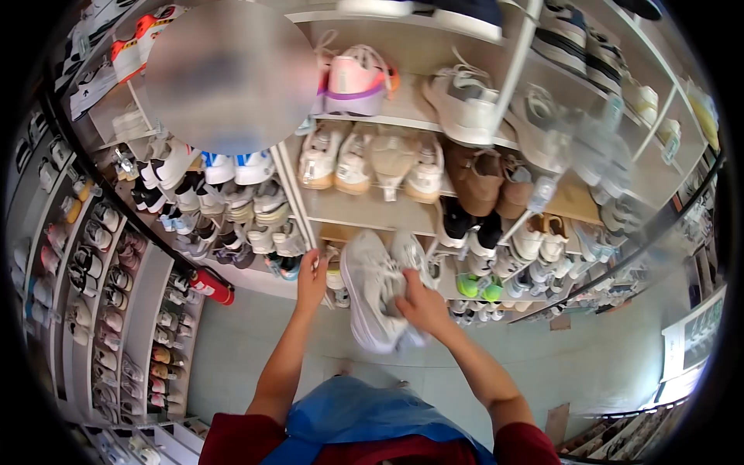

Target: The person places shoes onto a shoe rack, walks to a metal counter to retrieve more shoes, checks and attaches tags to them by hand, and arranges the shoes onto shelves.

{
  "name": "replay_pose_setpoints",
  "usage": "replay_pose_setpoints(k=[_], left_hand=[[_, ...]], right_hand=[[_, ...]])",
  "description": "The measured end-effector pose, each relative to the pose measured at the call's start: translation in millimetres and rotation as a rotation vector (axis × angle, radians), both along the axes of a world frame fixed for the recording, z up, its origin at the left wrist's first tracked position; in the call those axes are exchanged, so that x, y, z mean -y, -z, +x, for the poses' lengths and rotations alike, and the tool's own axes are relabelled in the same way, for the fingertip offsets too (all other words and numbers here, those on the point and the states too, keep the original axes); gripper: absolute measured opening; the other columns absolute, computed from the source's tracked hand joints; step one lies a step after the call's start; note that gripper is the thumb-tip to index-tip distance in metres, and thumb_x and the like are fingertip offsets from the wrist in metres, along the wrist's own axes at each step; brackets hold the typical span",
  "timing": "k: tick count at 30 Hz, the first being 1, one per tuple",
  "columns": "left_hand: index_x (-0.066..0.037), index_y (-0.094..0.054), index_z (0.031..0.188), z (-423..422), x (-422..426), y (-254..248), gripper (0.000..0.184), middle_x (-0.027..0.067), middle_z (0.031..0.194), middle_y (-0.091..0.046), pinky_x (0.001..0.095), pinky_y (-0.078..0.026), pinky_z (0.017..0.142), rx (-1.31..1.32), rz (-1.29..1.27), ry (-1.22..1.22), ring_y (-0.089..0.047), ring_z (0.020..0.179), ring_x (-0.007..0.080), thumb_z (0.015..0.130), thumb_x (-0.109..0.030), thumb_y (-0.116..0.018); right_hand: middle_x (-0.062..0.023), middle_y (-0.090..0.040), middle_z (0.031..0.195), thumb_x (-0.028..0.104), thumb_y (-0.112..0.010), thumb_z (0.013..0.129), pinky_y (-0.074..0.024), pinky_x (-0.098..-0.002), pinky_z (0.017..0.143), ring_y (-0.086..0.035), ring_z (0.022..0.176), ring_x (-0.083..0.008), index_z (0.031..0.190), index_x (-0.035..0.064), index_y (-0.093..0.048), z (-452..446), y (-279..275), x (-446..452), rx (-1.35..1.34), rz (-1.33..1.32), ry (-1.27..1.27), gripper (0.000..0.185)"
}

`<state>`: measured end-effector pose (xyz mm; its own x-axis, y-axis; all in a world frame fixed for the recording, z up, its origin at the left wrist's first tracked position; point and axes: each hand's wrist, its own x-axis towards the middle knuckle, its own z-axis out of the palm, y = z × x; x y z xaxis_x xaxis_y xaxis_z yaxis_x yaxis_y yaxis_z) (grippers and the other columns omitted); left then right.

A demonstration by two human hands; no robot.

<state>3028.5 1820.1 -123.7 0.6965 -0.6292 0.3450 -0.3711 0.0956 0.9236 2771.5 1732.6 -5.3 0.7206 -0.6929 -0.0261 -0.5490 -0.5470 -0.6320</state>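
Note:
My right hand (pixel 422 304) grips a pair of white sneakers by their inner sides, at waist height in front of the shelves. The nearer white sneaker (pixel 370 291) hangs with its laces facing up and its thick pale sole to the left. Partly behind my hand is its mate, the other white sneaker (pixel 408 252), somewhat blurred. To the left of the pair, my left hand (pixel 311 280) is raised beside the shelf upright (pixel 293 190), fingers pointing up and slightly apart. Nothing shows in that hand; whether it touches the upright is unclear.
Shelves ahead hold many shoes, including a pink and white sneaker (pixel 356 81) and brown shoes (pixel 474 178). A red fire extinguisher (pixel 211 287) stands by the left racks. The grey floor (pixel 256 341) lies below. A blurred round patch covers the upper left.

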Motion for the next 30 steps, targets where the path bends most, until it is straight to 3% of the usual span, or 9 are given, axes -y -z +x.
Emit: replay_pose_setpoints(k=[3, 6, 10, 12, 14, 17, 22, 25, 30], left_hand=[[-0.004, -0.048, 0.125, 51.0, -48.3, 57.0, 0.038, 0.01, 0.116, -0.055, 0.0287, -0.048, 0.08, -0.123, 0.113, 0.184, -0.057, 0.096, 0.0159, 0.091, -0.015, -0.06], [-0.01, -0.035, 0.136, 47.2, -54.6, 34.7, 0.054, 0.0112, 0.127, -0.046, 0.0322, -0.051, 0.077, -0.554, 0.37, 0.316, -0.057, 0.103, 0.0212, 0.09, -0.019, -0.062], [-0.013, -0.019, 0.144, 36.7, -27.5, -3.5, 0.071, 0.0142, 0.138, -0.031, 0.0364, -0.054, 0.078, -0.736, 0.178, 0.311, -0.057, 0.107, 0.0267, 0.089, -0.019, -0.063], [-0.019, -0.007, 0.146, 48.4, -5.9, 4.1, 0.08, 0.0167, 0.146, -0.016, 0.0376, -0.053, 0.081, -0.621, 0.0, 0.347, -0.058, 0.105, 0.0282, 0.089, -0.021, -0.064], [-0.012, -0.015, 0.145, 59.2, 14.3, 12.0, 0.074, 0.017, 0.143, -0.023, 0.0344, -0.052, 0.084, -0.649, -0.069, 0.307, -0.058, 0.106, 0.0251, 0.089, -0.015, -0.063], [0.005, -0.031, 0.136, 77.3, 44.8, 26.4, 0.06, 0.0162, 0.137, -0.035, 0.0277, -0.049, 0.09, -0.382, -0.081, 0.22, -0.056, 0.109, 0.0204, 0.088, -0.011, -0.063], [0.002, -0.032, 0.136, 72.8, 52.3, 24.2, 0.063, 0.0175, 0.134, -0.032, 0.0308, -0.051, 0.086, -0.416, -0.051, 0.219, -0.05, 0.113, 0.0236, 0.085, -0.01, -0.067], [0.001, -0.023, 0.141, 64.6, 48.4, 21.7, 0.084, 0.0208, 0.139, -0.03, 0.0375, -0.039, 0.102, -0.004, 0.022, 0.039, -0.039, 0.125, 0.0298, 0.076, -0.012, -0.075], [0.006, -0.027, 0.138, 77.3, 60.1, 6.4, 0.079, 0.0254, 0.138, -0.035, 0.0415, -0.028, 0.108, 0.133, 0.028, 0.089, -0.036, 0.128, 0.0374, 0.078, -0.016, -0.073]], right_hand=[[-0.0254, -0.064, 0.078, 0.022, -0.056, 0.079, -0.0474, -0.0534, 0.067, -0.062, 0.074, -0.0457, 0.126, 0.0055, -0.032, 96.7, -5.7, 14.7, 0.07, -0.122, 0.032, 0.055], [-0.0233, -0.064, 0.079, 0.022, -0.055, 0.079, -0.0494, -0.0519, 0.067, -0.063, 0.073, -0.0424, 0.122, 0.0041, -0.035, 166.7, -0.8, 34.5, 0.022, -0.23, 0.09, 0.051], [-0.0227, -0.065, 0.081, 0.021, -0.055, 0.078, -0.0506, -0.0509, 0.067, -0.064, 0.072, -0.0405, 0.114, 0.0017, -0.043, 222.4, 14.8, 63.7, -0.023, -0.321, 0.17, 0.042], [-0.0225, -0.065, 0.08, 0.021, -0.056, 0.078, -0.0514, -0.0494, 0.067, -0.065, 0.073, -0.0386, 0.101, -0.0004, -0.053, 238.0, 23.0, 81.3, -0.115, -0.382, 0.189, 0.032], [-0.021, -0.065, 0.088, 0.024, -0.056, 0.078, -0.0513, -0.0483, 0.073, -0.064, 0.083, -0.0377, 0.097, 0.0016, -0.06, 250.4, 23.7, 91.8, -0.171, -0.354, 0.213, 0.029], [-0.0214, -0.062, 0.101, 0.033, -0.055, 0.083, -0.05, -0.0488, 0.075, -0.061, 0.09, -0.0405, 0.109, 0.0035, -0.056, 261.3, 55.0, 124.1, -0.06, -0.537, 0.095, 0.04], [-0.0204, -0.059, 0.108, 0.03, -0.062, 0.082, -0.0463, -0.0483, 0.083, -0.057, 0.099, -0.0389, 0.119, 0.0065, -0.051, 228.4, 23.9, 105.0, -0.146, -0.267, 0.123, 0.045], [-0.0201, -0.041, 0.135, 0.023, -0.066, 0.082, -0.0399, -0.0496, 0.094, -0.045, 0.119, -0.0398, 0.135, 0.0108, -0.04, 182.5, 27.7, 70.9, -0.005, -0.561, -0.025, 0.061], [-0.026, -0.038, 0.136, 0.02, -0.072, 0.075, -0.043, -0.0448, 0.094, -0.049, 0.113, -0.0431, 0.131, 0.0124, -0.043, 164.7, 74.5, 78.7, 0.256, -0.377, 0.221, 0.064]])
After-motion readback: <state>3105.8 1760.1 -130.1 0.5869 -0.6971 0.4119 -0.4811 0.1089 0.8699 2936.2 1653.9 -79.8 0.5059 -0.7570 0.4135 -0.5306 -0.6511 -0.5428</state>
